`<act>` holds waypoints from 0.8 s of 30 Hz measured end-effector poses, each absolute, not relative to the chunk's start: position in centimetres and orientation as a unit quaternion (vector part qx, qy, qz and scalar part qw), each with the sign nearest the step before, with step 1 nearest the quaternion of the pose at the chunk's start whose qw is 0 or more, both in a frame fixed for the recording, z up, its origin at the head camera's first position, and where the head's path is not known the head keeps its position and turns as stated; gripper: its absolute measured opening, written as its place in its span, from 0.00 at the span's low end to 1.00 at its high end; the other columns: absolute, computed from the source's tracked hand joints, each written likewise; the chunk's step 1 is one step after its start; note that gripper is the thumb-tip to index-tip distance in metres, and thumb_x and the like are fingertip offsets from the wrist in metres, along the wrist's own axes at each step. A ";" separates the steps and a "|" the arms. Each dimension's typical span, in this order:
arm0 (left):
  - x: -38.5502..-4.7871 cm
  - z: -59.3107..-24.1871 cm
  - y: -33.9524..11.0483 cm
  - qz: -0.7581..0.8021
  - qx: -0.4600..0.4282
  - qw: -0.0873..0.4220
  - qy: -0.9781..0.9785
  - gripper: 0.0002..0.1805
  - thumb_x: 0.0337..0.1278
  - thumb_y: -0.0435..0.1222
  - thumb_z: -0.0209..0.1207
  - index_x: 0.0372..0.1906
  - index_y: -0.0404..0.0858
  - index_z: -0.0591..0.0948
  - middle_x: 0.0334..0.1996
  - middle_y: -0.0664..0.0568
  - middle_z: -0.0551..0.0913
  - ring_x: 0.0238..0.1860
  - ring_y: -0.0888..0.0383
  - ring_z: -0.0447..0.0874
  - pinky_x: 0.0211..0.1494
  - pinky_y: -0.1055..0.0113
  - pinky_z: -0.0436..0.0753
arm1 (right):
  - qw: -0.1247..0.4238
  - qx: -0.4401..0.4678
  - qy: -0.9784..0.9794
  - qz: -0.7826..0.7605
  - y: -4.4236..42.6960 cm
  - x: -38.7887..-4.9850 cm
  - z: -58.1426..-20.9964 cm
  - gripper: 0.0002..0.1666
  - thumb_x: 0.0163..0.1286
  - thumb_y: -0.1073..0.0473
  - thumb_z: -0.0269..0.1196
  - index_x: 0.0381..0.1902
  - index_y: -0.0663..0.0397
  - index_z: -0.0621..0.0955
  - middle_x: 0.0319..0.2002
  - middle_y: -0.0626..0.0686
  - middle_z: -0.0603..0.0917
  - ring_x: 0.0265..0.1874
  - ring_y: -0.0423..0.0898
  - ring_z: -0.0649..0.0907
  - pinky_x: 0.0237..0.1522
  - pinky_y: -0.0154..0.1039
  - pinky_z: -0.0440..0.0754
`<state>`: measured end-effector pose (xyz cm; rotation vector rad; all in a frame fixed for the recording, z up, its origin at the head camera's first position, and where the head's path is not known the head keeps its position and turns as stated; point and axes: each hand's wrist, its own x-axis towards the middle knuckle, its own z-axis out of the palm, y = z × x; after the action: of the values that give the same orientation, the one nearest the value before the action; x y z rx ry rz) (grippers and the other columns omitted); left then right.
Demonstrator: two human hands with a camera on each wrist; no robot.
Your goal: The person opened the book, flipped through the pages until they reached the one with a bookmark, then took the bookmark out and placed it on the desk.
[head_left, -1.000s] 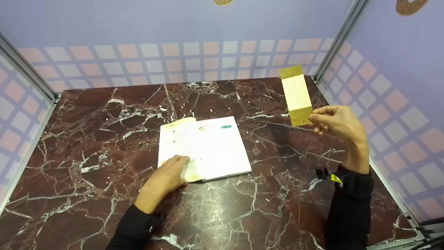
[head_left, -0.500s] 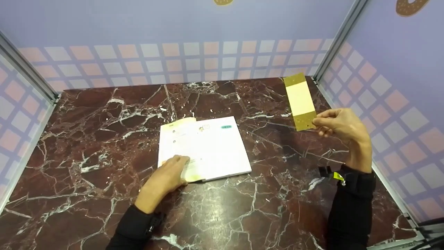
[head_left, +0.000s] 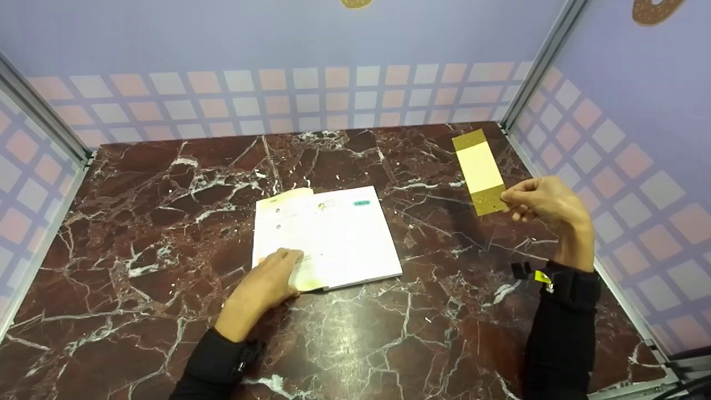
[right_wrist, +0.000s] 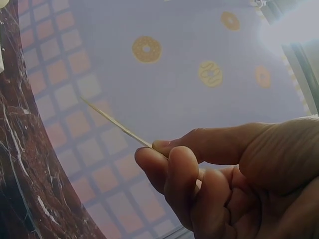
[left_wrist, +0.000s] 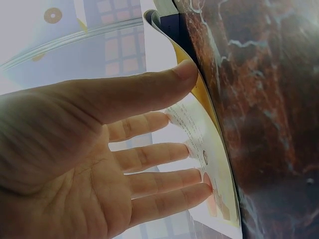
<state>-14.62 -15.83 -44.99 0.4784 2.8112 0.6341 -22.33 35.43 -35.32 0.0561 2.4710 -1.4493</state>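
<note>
An open book [head_left: 350,239] with white pages lies on the marble-patterned table. My left hand [head_left: 271,278] rests on its left page, near the lower edge. In the left wrist view the left fingers [left_wrist: 164,152] are straight, their tips touching the page [left_wrist: 199,134], and the thumb lies by the book's edge. Over the table to the right, my right hand [head_left: 547,201] pinches a bookmark-like strip [head_left: 480,171], gold at both ends and pale yellow in the middle, by its lower corner. The right wrist view shows that strip [right_wrist: 117,123] edge-on between thumb and forefinger.
The dark red marble table [head_left: 166,222] has white veins. A purple back wall [head_left: 278,33] with a tile pattern stands behind it, and a similar side wall [head_left: 655,139] stands close to the right arm. Metal posts [head_left: 541,64] mark the corners.
My right hand has moved slightly down and to the right, and the strip has come lower with it. The left hand and the book have stayed in place.
</note>
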 end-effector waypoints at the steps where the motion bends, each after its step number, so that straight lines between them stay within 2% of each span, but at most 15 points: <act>1: -14.6 -45.0 -15.8 0.217 0.161 0.112 0.956 0.38 0.49 0.27 0.74 0.68 0.32 0.73 0.64 0.34 0.75 0.65 0.34 0.74 0.69 0.41 0.75 | 0.140 0.016 0.860 -0.490 35.6 -22.5 -35.5 0.16 0.76 0.58 0.65 0.49 0.69 0.84 0.30 0.49 0.89 0.23 0.39 0.84 0.25 0.30 0.85; 11: -14.7 -45.0 -15.7 0.217 0.151 0.121 0.957 0.40 0.48 0.27 0.74 0.69 0.33 0.72 0.66 0.34 0.74 0.65 0.35 0.74 0.69 0.40 0.75 | 0.175 -0.001 0.882 -0.437 35.9 -23.7 -36.6 0.20 0.74 0.59 0.66 0.52 0.72 0.82 0.30 0.51 0.89 0.23 0.40 0.86 0.26 0.31 0.86; 24: -14.6 -45.1 -15.7 0.212 0.159 0.114 0.958 0.39 0.48 0.28 0.74 0.69 0.31 0.72 0.65 0.34 0.75 0.65 0.34 0.74 0.69 0.41 0.75 | 0.235 -0.017 0.881 -0.411 34.8 -24.8 -38.4 0.16 0.71 0.59 0.69 0.46 0.70 0.85 0.31 0.55 0.89 0.22 0.42 0.86 0.22 0.31 0.84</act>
<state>-14.63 -15.70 -45.08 0.4651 2.8089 0.6204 -24.84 34.83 -38.43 -0.0476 2.4175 -1.1275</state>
